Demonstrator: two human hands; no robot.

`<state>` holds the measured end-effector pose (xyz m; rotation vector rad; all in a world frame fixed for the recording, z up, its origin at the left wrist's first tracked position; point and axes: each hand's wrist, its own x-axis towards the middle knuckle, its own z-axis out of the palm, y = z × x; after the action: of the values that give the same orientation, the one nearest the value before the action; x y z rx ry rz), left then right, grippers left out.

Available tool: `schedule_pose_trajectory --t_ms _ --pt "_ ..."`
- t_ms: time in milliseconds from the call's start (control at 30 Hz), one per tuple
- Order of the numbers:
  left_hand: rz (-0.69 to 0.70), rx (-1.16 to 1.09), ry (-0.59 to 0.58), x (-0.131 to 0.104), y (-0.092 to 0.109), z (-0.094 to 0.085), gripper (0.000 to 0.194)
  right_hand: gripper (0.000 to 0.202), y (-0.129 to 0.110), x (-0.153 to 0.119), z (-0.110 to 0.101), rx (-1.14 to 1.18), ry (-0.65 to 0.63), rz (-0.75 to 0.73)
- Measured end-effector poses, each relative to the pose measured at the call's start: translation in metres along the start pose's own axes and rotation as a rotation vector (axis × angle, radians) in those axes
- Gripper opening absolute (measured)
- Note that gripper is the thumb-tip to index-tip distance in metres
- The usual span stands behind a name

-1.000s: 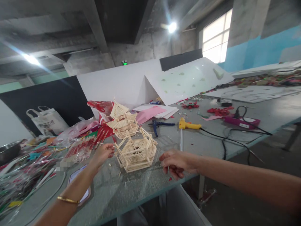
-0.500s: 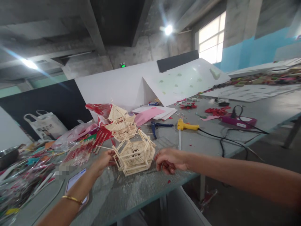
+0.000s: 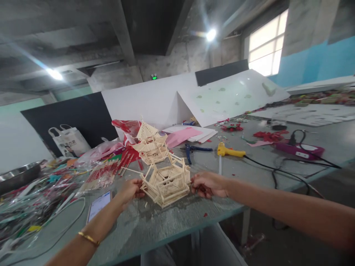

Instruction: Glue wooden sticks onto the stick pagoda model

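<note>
A many-sided model frame built of thin pale wooden sticks sits near the front of the table, its top side turned somewhat toward me. My left hand pinches its left edge; some of the fingertips are hidden behind the sticks. At the opposite edge, my right hand has thumb and forefinger closed on the frame's rim, with the other fingers curled. Just behind stands a finished-looking stick pagoda with a pointed roof.
A yellow glue gun lies behind my right hand, beside a blue-handled cutter. Its black cord runs toward a purple power strip. A phone lies under my left forearm. Bagged sticks and plastic-wrapped clutter spread leftward.
My right hand has come to the frame's right edge and touches it. The frame has tipped, showing more of its inside. The whole view has shifted, moving things rightward.
</note>
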<state>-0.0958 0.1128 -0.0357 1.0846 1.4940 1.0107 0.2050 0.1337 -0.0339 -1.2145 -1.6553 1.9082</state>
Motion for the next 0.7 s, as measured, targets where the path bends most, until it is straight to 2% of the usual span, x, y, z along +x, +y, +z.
schedule_pose_trajectory --t_ms 167,267,467,700 --pt "-0.026 -0.066 -0.012 -0.018 -0.004 0.006 0.029 0.012 -0.003 0.014 -0.019 0.040 0.027 0.062" --pt "-0.037 -0.132 0.019 -0.031 -0.007 0.011 0.028 0.009 -0.009 0.028 -0.036 0.064 -0.023 0.142" --pt "-0.038 -0.233 0.012 -0.043 -0.017 0.025 0.021 0.026 -0.029 0.059 -0.067 0.021 -0.129 0.283" --pt "-0.033 -0.322 0.010 -0.059 -0.012 0.044 0.017 0.022 -0.049 0.093 -0.082 -0.101 -0.190 0.310"
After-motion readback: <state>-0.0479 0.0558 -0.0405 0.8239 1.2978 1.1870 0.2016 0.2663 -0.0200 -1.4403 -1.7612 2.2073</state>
